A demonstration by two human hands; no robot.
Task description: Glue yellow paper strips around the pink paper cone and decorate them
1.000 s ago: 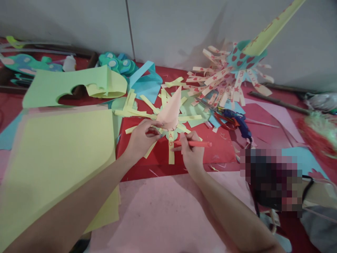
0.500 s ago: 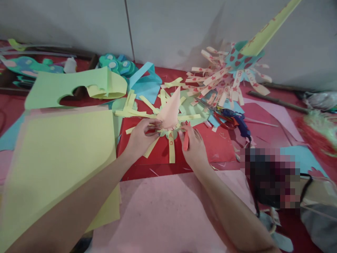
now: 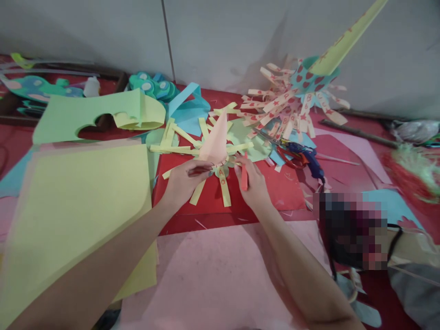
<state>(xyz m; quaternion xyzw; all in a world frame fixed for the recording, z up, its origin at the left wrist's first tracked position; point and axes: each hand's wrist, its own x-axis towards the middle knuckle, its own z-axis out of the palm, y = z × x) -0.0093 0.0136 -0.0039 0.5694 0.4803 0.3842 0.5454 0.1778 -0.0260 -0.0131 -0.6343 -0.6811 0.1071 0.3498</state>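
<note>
A pink paper cone point(image 3: 215, 142) stands at the centre of a paper craft, with yellow paper strips fanning out around its base. One strip point(image 3: 225, 189) points toward me and bears a red capital A and small a. My left hand point(image 3: 184, 181) pinches the craft at the left of the cone's base. In my right hand point(image 3: 253, 183) a red marker point(image 3: 244, 173) is tucked upright against the fingers, while the fingertips touch the strips right of the base. The far strips are partly hidden behind the cone. Beneath lies a red sheet point(image 3: 282, 185).
Yellow sheets point(image 3: 85, 206) are stacked at left, under a cut green sheet point(image 3: 89, 110). Behind at right stands a finished-looking craft with lettered strips point(image 3: 275, 107). Scissors point(image 3: 292, 158) and a blue glue gun point(image 3: 314, 165) lie right. A wall point(image 3: 223, 41) closes the back.
The craft has turned slightly: the cone has shifted left, and the lettered strip's near end has swung right. Both hands stay at its base, the marker still in my right hand.
</note>
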